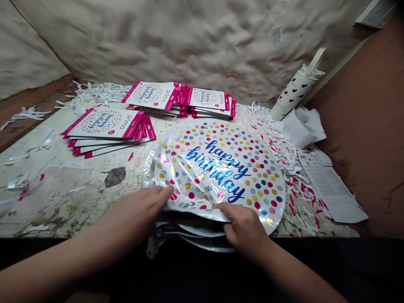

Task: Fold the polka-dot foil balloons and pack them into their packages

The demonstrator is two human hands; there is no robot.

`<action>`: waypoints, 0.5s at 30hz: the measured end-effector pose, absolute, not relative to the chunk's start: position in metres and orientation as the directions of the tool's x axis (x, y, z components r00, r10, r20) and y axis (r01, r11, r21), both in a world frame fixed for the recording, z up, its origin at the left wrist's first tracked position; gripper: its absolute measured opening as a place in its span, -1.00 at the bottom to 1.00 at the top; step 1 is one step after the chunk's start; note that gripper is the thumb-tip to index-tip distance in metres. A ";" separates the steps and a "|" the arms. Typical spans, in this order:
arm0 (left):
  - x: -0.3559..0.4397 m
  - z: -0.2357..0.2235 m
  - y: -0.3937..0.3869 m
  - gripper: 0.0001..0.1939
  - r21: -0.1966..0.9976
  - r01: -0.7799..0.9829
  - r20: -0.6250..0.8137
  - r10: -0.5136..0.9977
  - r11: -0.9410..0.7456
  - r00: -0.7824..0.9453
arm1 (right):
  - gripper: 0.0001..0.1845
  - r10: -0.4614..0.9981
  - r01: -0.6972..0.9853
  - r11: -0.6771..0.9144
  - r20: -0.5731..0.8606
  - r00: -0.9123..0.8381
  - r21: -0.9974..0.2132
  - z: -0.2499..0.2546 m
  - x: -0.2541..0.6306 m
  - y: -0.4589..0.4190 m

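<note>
A flat, uninflated foil balloon (202,164) with coloured dots and blue "happy birthday" lettering lies at the near edge of the table, on top of a stack of several more foil balloons (205,243). My left hand (154,201) is closed on its near left edge, the thumb on the printed face and the other fingers mostly hidden. Between thumb and fingers, my right hand (243,223) pinches the near edge right of the middle. The top balloon is creased on its left side, and its near edge is lifted a little from the stack below.
Piles of printed packets (104,124) with pink edges lie at the left; more packets (151,94) and a further pile (208,101) stand behind. White paper shreds (88,94) cover the back. A heart-patterned tumbler (295,90), crumpled paper (304,126) and flat card (331,185) are right.
</note>
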State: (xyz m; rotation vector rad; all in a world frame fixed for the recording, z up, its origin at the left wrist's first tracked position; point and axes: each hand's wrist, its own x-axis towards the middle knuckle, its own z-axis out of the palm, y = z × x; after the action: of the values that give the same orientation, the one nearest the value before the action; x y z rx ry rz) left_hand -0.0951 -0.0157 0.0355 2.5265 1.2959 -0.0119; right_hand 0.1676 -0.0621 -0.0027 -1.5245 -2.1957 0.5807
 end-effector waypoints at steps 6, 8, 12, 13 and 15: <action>-0.119 0.046 0.014 -0.29 0.282 0.707 0.072 0.749 -0.648 0.658 | -0.50 0.911 0.675 0.412 0.290 -0.293 -0.612 -0.002 0.170 -0.071; -0.113 0.027 0.015 -0.41 0.350 0.601 0.049 0.655 -0.718 0.754 | -0.45 0.855 0.639 0.518 0.319 -0.409 -0.569 -0.005 0.167 -0.078; -0.107 -0.021 0.005 -0.60 0.496 0.526 0.063 0.632 -0.691 0.772 | -0.25 0.892 0.831 0.453 0.171 -0.419 -0.323 -0.021 0.190 -0.090; -0.108 -0.029 0.002 -0.61 0.525 0.517 0.090 0.648 -0.676 0.756 | -0.25 0.932 0.901 0.360 0.130 -0.337 -0.242 -0.025 0.203 -0.092; -0.112 -0.037 -0.001 -0.60 0.553 0.518 0.121 0.677 -0.653 0.726 | -0.30 0.985 0.980 0.153 0.101 -0.141 -0.126 -0.032 0.234 -0.092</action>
State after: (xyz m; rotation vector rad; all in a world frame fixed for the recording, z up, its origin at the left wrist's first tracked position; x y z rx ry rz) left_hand -0.1117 -0.0010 -0.0367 2.4375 0.9094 0.4372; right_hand 0.2337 -0.0921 -0.0320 -1.9466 -2.2594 0.0444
